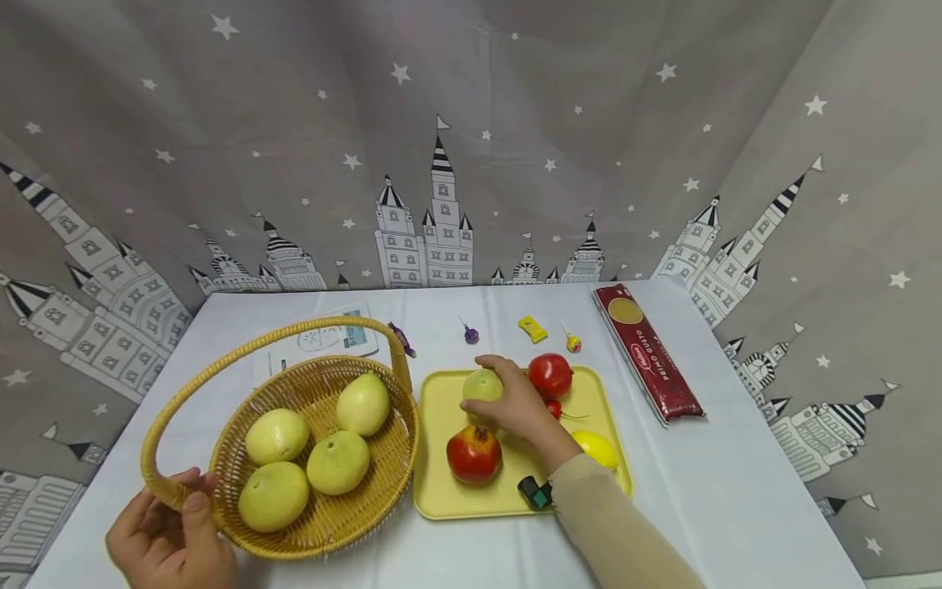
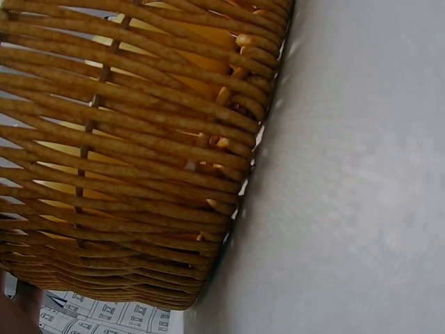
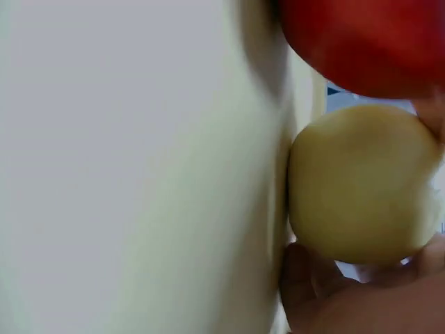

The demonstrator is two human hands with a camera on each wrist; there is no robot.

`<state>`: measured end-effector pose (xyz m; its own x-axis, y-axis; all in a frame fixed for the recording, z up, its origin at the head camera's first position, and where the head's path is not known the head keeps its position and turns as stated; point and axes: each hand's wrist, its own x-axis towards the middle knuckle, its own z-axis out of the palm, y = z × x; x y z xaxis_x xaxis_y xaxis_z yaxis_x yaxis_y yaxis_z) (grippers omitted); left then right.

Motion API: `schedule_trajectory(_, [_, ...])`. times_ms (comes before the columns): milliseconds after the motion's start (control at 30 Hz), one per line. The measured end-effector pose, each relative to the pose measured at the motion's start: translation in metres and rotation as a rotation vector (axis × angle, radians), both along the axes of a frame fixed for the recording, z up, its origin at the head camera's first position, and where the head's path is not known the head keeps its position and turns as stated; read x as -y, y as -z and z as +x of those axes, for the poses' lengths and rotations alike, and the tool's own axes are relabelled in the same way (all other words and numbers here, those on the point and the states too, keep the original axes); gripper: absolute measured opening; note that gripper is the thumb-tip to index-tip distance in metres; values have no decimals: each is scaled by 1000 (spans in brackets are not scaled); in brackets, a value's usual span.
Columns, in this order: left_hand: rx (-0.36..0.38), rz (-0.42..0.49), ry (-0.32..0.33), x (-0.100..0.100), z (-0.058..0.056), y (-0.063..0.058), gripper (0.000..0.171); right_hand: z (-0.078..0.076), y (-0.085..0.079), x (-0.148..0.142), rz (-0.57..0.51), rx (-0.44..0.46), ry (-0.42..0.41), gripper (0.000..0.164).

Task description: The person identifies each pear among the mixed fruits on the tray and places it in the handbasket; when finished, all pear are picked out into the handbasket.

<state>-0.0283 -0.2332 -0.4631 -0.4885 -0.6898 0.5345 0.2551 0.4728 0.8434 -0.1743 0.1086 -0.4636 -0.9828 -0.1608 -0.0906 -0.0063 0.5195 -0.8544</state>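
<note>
My left hand (image 1: 172,540) grips the base of the handle of a wicker basket (image 1: 316,532), thumb in front. Several pale yellow-green round fruits (image 1: 274,496) lie in the basket. In the left wrist view the woven basket side (image 2: 125,160) fills the left part. My right hand (image 1: 526,409) holds a pale green round fruit (image 1: 483,383) between thumb and fingers, over the yellow tray (image 1: 434,503). In the right wrist view, this fruit (image 3: 361,184) is near the tray surface, below a red fruit (image 3: 375,42). A pomegranate (image 1: 474,455) sits in front of the hand.
Another red fruit (image 1: 550,376), a cherry (image 1: 553,407) and a lemon (image 1: 598,448) are on the tray, partly behind the right arm. Beyond it lie lollipops (image 1: 471,334) and a yellow wrapped candy (image 1: 533,329). A red packet (image 1: 648,352) is at right, a white packet (image 1: 309,348) behind the basket.
</note>
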Motion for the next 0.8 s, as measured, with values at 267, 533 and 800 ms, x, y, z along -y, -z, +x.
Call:
schedule_trajectory(267, [-21, 19, 13, -1, -1, 0, 39, -4, 14, 2, -136, 4, 14, 70])
schedule_trajectory(533, [5, -5, 15, 0, 0, -2, 41, -4, -9, 5, -190, -68, 46, 62])
schedule_trajectory(800, [-152, 149, 75, -4, -3, -6, 38, 27, -74, 30, -308, -67, -255, 52])
